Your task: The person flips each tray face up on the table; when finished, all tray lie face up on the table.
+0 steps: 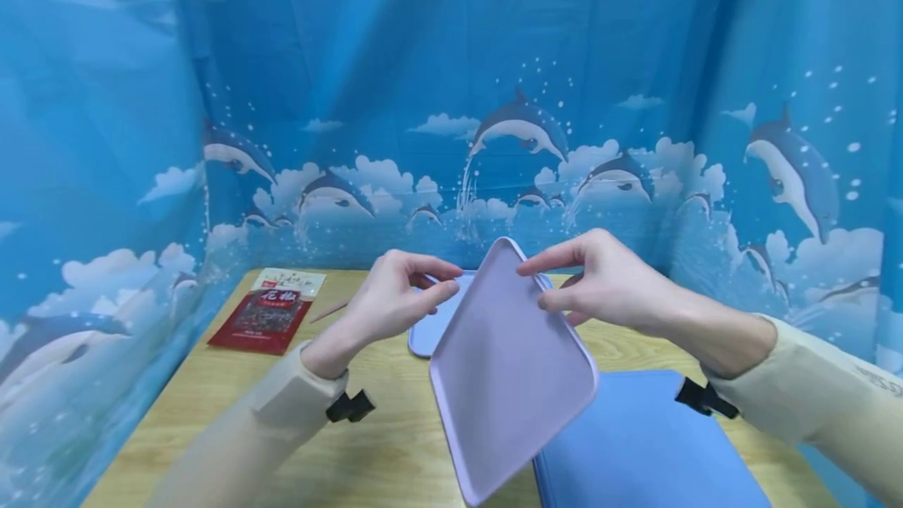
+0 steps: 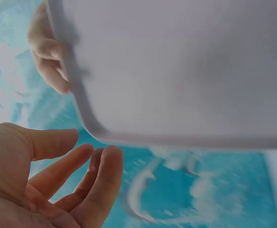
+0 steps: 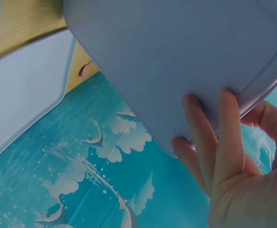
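Lilac tray (image 1: 511, 367) tilted up in the right hand (image 1: 614, 281)

Clock directions are read in the head view, from the middle of the lilac tray. A blue curtain (image 1: 423, 38) printed with dolphins and clouds spans 9 o'clock through 12 to 3. In front of it lies the wood-grained counter (image 1: 395, 445). At 4 o'clock a flat blue object (image 1: 649, 437) rests there, partly hidden by the tray and cut off by the bottom edge. The lilac tray stands on a slant above the counter, one corner at 12. Behind it, showing mostly at 10, lies a pale blue tray (image 1: 426, 335). A red packet (image 1: 264, 316) with a whitish top sits further out, between 9 and 10. The right hand, between 1 and 2, pinches the lilac tray's rim, thumb and fingers on opposite faces. The left hand (image 1: 398, 296), at 10, grasps nothing; its extended fingers are just beside the tray's edge. Between packet and left hand lies a thin stick (image 1: 328, 311).
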A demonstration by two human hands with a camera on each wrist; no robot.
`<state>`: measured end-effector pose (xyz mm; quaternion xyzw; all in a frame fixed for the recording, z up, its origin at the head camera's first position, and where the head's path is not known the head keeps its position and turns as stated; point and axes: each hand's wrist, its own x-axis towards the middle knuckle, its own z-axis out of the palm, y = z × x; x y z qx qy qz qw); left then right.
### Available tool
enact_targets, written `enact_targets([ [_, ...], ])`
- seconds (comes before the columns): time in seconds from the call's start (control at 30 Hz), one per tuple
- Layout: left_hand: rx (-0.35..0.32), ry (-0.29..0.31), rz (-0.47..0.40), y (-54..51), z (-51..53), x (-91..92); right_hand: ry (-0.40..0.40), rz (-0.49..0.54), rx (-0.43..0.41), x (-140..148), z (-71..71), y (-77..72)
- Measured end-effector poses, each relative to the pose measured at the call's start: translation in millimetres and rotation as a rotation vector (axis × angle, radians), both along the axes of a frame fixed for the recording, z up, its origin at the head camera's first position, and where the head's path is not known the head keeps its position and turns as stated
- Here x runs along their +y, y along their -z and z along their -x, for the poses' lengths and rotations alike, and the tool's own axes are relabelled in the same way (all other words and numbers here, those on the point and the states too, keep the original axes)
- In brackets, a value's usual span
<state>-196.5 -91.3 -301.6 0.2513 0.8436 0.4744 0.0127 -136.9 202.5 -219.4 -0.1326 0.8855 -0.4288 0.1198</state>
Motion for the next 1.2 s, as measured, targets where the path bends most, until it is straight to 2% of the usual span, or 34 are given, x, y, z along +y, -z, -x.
enact_targets([
  [0.13, -0.107, -0.017, 0.002, 27.7, 7.2, -29.3, 0.019, 0.051, -0.005, 12, 0.2, -1.3],
  [0.2, -0.139, -0.026, -0.021, 41.4, 10.7, -43.9, 0.023, 0.07, 0.001, 17, 0.6, -1.7],
  [0.27, -0.164, -0.062, -0.048, 53.7, 13.0, -56.9, 0.027, 0.1, 0.005, 21, 0.7, -1.1],
  [0.43, -0.208, -0.149, -0.099, 73.6, 13.2, -79.5, 0.056, 0.169, 0.036, 28, -0.8, 5.2],
  [0.67, -0.302, -0.154, -0.129, 93.7, 10.0, -88.5, 0.095, 0.333, 0.047, 32, 1.0, 26.6],
  [0.97, -0.424, -0.233, -0.16, 111.0, 17.9, -90.6, 0.111, 0.463, 0.041, 27, 4.2, 60.5],
  [1.2, -0.435, -0.257, -0.147, 120.7, 19.3, -93.2, 0.143, 0.538, 0.015, 20, 5.9, 87.6],
])
